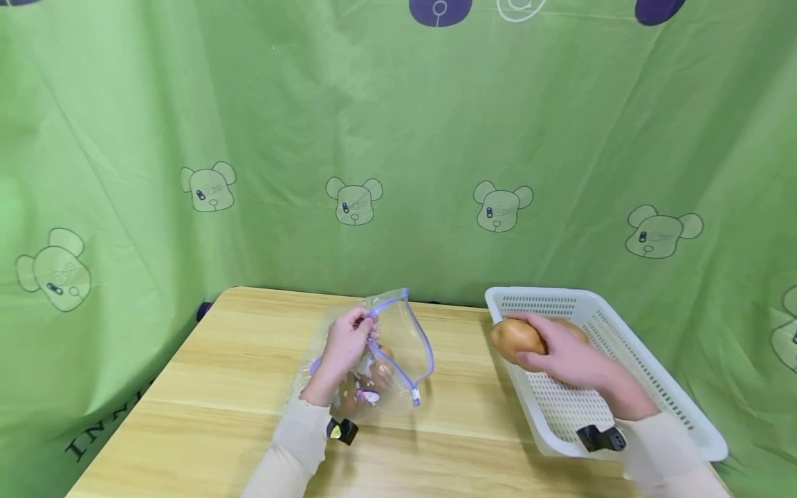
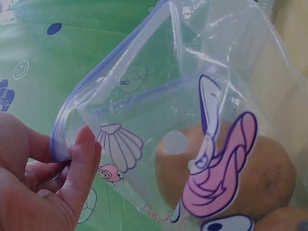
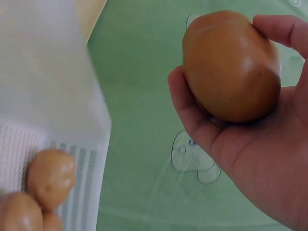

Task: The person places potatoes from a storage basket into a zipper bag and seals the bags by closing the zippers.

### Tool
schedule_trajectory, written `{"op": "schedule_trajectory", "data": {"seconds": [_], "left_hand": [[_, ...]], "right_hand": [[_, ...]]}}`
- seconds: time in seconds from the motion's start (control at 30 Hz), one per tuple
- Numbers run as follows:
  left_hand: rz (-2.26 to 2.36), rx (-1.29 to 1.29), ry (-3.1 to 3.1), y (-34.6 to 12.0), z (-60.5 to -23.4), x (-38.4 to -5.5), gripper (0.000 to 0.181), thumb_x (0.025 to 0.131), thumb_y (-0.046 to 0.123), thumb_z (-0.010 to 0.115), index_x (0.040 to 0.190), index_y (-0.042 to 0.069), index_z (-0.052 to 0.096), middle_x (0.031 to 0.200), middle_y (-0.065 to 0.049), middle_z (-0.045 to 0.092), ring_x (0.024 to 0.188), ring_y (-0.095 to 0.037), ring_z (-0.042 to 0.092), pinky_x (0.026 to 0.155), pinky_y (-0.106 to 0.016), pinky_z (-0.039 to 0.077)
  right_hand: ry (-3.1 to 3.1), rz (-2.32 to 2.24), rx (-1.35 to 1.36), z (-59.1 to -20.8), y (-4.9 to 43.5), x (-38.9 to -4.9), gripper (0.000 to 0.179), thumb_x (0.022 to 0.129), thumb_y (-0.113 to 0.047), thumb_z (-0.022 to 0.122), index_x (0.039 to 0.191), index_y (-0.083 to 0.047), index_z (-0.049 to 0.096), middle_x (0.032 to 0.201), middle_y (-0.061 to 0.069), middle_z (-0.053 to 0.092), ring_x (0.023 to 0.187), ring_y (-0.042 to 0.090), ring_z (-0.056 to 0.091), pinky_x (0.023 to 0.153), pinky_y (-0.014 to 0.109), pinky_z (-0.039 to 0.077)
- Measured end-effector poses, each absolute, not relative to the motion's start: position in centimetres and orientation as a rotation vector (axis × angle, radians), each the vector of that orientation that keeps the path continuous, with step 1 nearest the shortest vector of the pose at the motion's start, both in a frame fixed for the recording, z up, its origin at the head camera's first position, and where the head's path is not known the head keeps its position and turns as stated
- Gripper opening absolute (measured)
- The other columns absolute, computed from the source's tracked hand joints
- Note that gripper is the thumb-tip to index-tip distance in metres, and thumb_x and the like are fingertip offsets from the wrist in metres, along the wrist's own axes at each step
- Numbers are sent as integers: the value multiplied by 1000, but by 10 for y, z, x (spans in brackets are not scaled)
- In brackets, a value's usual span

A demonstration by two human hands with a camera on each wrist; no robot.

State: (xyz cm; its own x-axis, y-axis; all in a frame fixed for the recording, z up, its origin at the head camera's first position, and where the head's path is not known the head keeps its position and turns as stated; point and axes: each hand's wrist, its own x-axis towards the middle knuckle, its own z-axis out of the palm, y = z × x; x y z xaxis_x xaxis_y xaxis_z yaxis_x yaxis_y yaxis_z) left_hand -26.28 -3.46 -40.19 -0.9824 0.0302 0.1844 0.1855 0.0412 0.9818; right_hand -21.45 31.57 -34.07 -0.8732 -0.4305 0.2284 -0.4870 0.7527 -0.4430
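Fingers [image 3: 180, 94] of right hand [image 1: 569, 356] curl round one potato [image 3: 231, 67], over left side of white basket [image 1: 560, 408]; right forearm slants forward-left across its near end. Left hand [image 1: 345, 342] pinches purple-edged mouth of clear zip bag [image 1: 370, 398], forearm angled forward. More potatoes [image 3: 50, 178] lie in basket and bag, on bench [image 1: 249, 346].

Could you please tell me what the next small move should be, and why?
Probably bring the potato in the right hand leftward to the zip bag: the left hand pinches the bag's edge, the mouth gapes open, and similar potatoes already show inside.
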Motion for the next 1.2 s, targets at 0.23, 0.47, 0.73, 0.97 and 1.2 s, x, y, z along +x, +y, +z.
{"op": "schedule_trajectory", "data": {"seconds": [0.23, 0.47, 0.73, 0.97, 1.2], "left_hand": [[-2095, -247, -2172, -35, -403, -264, 13, 94, 1, 50, 92, -5, 61, 79, -14, 61, 67, -15, 60, 57, -23, 52], [-2047, -261, -2187, -34, -404, -265, 12, 93, 1, 51, 92, -4, 62, 78, -13, 62, 67, -16, 61, 59, -25, 54], [-2015, -260, -2205, -33, -403, -264, 11, 92, 1, 53, 90, -3, 63, 73, -11, 62, 65, -15, 60, 55, -22, 51], [-2042, -259, -2204, -31, -403, -263, 12, 93, 3, 54, 90, -3, 63, 73, -11, 62, 64, -15, 59, 52, -21, 49], [-2003, -266, -2218, -30, -402, -264, 14, 93, 4, 55, 90, -7, 62, 68, -8, 60, 61, -14, 56, 49, -18, 44]], "right_hand": [[-2909, 1002, 733, -337, 288, -221, 59, 85, -18, 68, 137, -14, 41, 112, 7, 58, 91, 18, 57, 79, 37, 48], [-2858, 858, 882, -344, 267, -235, 58, 84, -18, 68, 136, -15, 43, 114, -1, 58, 96, 14, 55, 85, 37, 46], [-2867, 1012, 946, -352, 237, -248, 63, 84, -30, 71, 135, -8, 43, 108, 6, 60, 92, 17, 58, 80, 36, 48], [-2838, 1163, 944, -360, 215, -255, 60, 80, -31, 76, 129, -8, 49, 109, 5, 61, 95, 18, 58, 80, 36, 49], [-2831, 1120, 965, -370, 202, -263, 63, 81, -36, 74, 133, -9, 50, 110, 6, 62, 93, 18, 59, 78, 36, 50]]}}
